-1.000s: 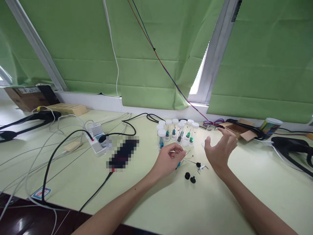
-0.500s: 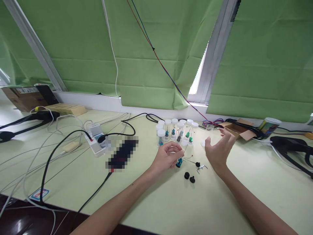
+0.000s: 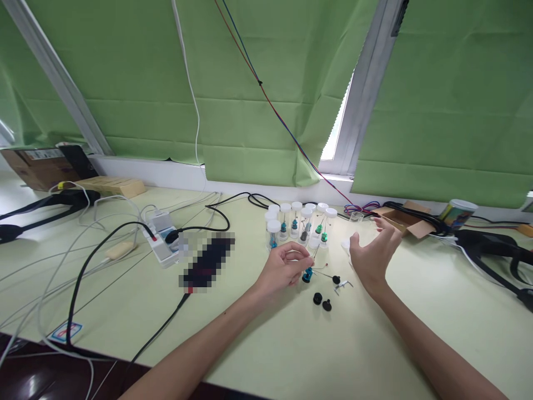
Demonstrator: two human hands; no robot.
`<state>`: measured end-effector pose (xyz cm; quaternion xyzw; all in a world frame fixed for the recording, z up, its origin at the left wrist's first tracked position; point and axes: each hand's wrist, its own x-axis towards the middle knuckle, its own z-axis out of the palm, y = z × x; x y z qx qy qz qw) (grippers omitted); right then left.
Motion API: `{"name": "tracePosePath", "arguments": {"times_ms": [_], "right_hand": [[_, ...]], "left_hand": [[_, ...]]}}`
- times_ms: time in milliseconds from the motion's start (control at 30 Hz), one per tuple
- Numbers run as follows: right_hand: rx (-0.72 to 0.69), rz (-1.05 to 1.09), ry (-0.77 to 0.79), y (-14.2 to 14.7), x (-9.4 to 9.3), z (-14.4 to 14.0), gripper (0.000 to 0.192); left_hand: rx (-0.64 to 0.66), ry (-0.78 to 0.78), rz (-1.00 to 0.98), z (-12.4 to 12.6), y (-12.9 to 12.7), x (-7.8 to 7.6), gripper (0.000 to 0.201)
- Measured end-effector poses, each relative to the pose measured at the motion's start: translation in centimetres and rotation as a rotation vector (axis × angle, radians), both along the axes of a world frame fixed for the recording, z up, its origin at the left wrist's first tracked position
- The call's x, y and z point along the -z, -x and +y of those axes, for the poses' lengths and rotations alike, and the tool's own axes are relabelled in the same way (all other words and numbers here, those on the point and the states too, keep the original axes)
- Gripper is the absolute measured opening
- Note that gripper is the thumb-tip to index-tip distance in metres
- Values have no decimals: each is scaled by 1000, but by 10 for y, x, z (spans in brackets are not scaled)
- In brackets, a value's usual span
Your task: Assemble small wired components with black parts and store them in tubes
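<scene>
My left hand (image 3: 286,265) is closed, pinching a small teal piece (image 3: 307,274) with a black base and a thin metal rod rising from it. The piece stands just above or on the table; I cannot tell which. My right hand (image 3: 375,255) is open, with thumb and fingers curved apart and nothing between them. By its thumb lies a white cap (image 3: 345,244), partly hidden. Between the hands are a thin rod with a black knob (image 3: 336,279), a small silver bracket (image 3: 343,286) and two black round parts (image 3: 317,299).
Several clear tubes with white caps (image 3: 307,213) stand behind my left hand, holding teal, grey and green pieces. A clear empty-looking container (image 3: 356,216), a cardboard box (image 3: 406,219) and a printed can (image 3: 458,214) are further back. A power strip (image 3: 166,253) with cables lies left, beside a blurred-out dark device (image 3: 208,262).
The teal piece has tipped a little more upright and shifted slightly right in my left hand's fingers. My right hand stays almost where it was.
</scene>
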<state>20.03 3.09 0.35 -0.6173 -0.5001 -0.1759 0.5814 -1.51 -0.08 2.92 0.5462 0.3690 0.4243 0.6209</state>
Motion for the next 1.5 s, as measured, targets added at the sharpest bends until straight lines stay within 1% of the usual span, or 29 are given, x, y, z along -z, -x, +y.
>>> {"name": "tracePosePath", "arguments": {"times_ms": [133, 300, 400, 600, 767, 900, 1000, 1100, 1333, 1500], "right_hand": [[-26, 37, 18, -1, 0, 0, 48], [-52, 101, 60, -1, -2, -1, 49], [-67, 133, 84, 0, -3, -2, 48], [-63, 162, 103, 0, -2, -1, 48], [-47, 176, 113, -1, -1, 0, 48], [-39, 167, 111, -1, 0, 0, 47], [-25, 171, 105, -1, 0, 1, 44], [-19, 180, 104, -2, 2, 2, 43], [-27, 180, 71, 2, 8, 2, 42], [-73, 211, 64, 9, 11, 0, 37]], "left_hand": [[0, -11, -1, 0, 1, -1, 34], [0, -22, 51, -2, 0, -4, 36], [-9, -72, 89, -2, -1, -2, 34], [-84, -297, 183, -3, -2, 5, 25], [-133, -483, 344, -8, -1, 5, 14], [-168, -737, 422, -8, -1, 7, 12], [-181, -934, 430, -5, 0, 11, 15], [-184, -1079, 425, -2, 2, 15, 18], [-242, -1272, 545, 3, 8, 22, 20], [-308, -1373, 577, 3, 9, 19, 19]]}}
